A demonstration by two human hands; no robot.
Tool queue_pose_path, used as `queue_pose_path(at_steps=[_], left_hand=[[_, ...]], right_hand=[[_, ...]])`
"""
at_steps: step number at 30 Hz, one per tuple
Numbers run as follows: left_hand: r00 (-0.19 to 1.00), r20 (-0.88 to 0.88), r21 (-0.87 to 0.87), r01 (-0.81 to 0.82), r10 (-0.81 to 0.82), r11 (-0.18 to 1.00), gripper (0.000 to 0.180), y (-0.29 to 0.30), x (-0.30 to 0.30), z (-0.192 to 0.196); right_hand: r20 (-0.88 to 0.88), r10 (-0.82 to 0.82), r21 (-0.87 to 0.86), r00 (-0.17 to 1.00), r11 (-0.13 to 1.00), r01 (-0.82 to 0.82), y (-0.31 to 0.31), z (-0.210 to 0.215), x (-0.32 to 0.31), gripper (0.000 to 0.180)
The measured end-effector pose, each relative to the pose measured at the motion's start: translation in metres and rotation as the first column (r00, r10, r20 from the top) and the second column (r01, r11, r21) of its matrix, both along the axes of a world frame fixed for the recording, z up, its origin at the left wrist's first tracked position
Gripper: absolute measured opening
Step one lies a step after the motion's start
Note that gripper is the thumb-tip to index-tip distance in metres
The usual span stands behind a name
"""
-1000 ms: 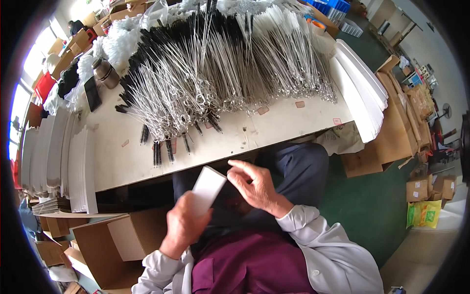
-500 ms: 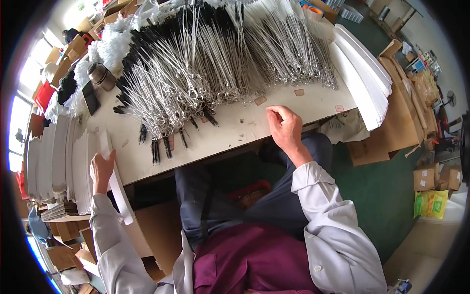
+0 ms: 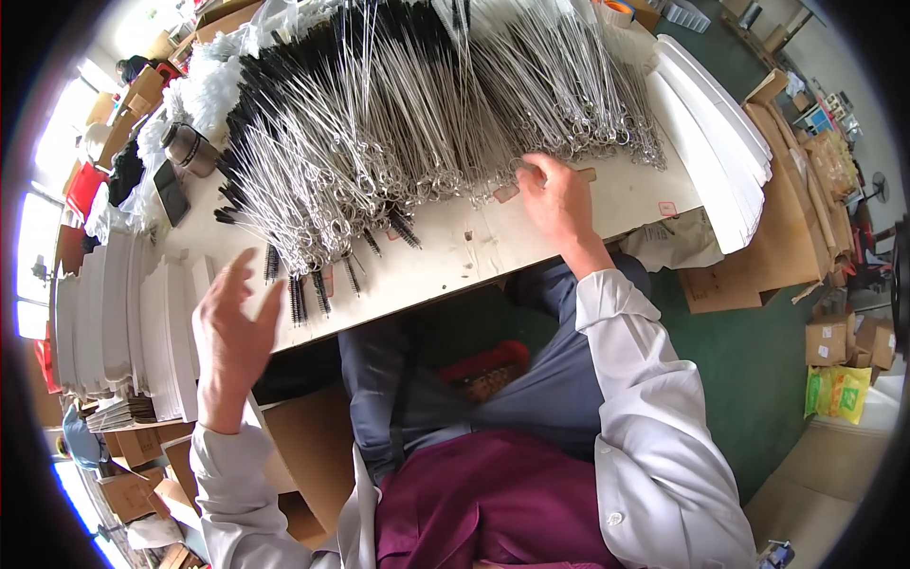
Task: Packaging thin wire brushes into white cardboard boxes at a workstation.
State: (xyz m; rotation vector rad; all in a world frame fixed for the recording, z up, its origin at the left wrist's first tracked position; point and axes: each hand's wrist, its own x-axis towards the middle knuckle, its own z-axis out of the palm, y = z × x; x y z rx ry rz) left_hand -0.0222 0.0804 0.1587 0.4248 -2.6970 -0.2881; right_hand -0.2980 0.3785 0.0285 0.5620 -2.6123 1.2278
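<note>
A big heap of thin brushes (image 3: 379,123) lies across the far part of the pale, flat worktop (image 3: 417,273). Their stems are long, straight, shiny wire, and they cross each other like spilled straws. The near ends are bent into small round metal rings (image 3: 336,211). At the far ends are fuzzy bristles, black (image 3: 270,81) on the left and middle, and white (image 3: 512,19) more to the right. A few short black brush tips (image 3: 299,299) poke out from under the rings, toward the person.

The right hand (image 3: 561,207) is over the worktop, just beside the near edge of the heap. Its fingers are bent, with the thumb and first finger close together by the rings. I cannot tell if they pinch a brush.

The left hand (image 3: 232,332) is spread, with the thumb well apart from the fingers, and it looks a bit blurry. It is near a row of long, smooth white card pieces (image 3: 114,318) standing side by side. More long white strips (image 3: 711,142) lie fanned out at the right end. A brown bottle (image 3: 190,149) sits left of the heap, by crinkly clear plastic (image 3: 204,90).
</note>
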Motion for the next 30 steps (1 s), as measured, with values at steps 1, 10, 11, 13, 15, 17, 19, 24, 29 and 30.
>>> queue_pose_path(at_steps=[1, 10, 11, 13, 15, 17, 19, 24, 29, 30], left_hand=[[0.997, -0.005, 0.003, 0.081, -0.081, 0.997, 0.047, 0.017, -0.008, 0.007], [0.885, -0.053, 0.118, 0.466, -0.462, 0.877, 0.033, 0.101, -0.099, -0.015], [0.866, -0.100, 0.131, 0.499, -0.489, 0.857, 0.032, 0.110, -0.112, -0.019], [0.869, -0.055, 0.195, 0.493, -0.492, 0.848, 0.037, 0.125, -0.134, -0.028], [0.846, -0.160, 0.164, 0.531, -0.509, 0.831, 0.045, 0.135, -0.156, -0.046], [0.836, -0.089, 0.227, 0.546, -0.541, 0.806, 0.043, 0.147, -0.175, -0.054], [0.813, -0.100, 0.189, 0.582, -0.574, 0.791, 0.038, 0.152, -0.187, -0.062], [0.762, -0.239, 0.157, 0.642, -0.602, 0.751, 0.017, 0.149, -0.188, -0.060], [0.714, -0.308, 0.131, 0.687, -0.629, 0.715, 0.011, 0.144, -0.180, -0.047], [0.715, -0.307, 0.149, 0.688, -0.628, 0.710, 0.010, 0.143, -0.178, -0.046]], right_hand=[[-0.073, 0.000, 0.016, 0.997, 1.000, 0.001, -0.003, -0.003, 0.001, 0.021], [-0.246, 0.032, -0.210, 0.969, 0.974, -0.085, -0.004, -0.004, 0.007, 0.007], [-0.300, 0.036, -0.241, 0.953, 0.964, -0.112, -0.003, -0.003, 0.008, 0.007], [-0.297, 0.050, -0.217, 0.953, 0.969, -0.119, 0.002, 0.003, 0.015, 0.007], [-0.319, 0.106, -0.213, 0.942, 0.960, -0.181, 0.005, 0.015, 0.023, 0.007], [-0.364, 0.131, -0.229, 0.922, 0.947, -0.224, 0.014, 0.018, 0.028, 0.008], [-0.383, 0.146, -0.247, 0.912, 0.935, -0.254, 0.015, 0.024, 0.034, 0.010], [-0.390, 0.207, -0.280, 0.897, 0.901, -0.330, 0.019, 0.040, 0.045, 0.014], [-0.336, 0.254, -0.344, 0.907, 0.863, -0.369, 0.021, 0.047, 0.053, 0.013], [-0.204, 0.291, -0.473, 0.935, 0.807, -0.354, 0.020, 0.044, 0.054, 0.014]])
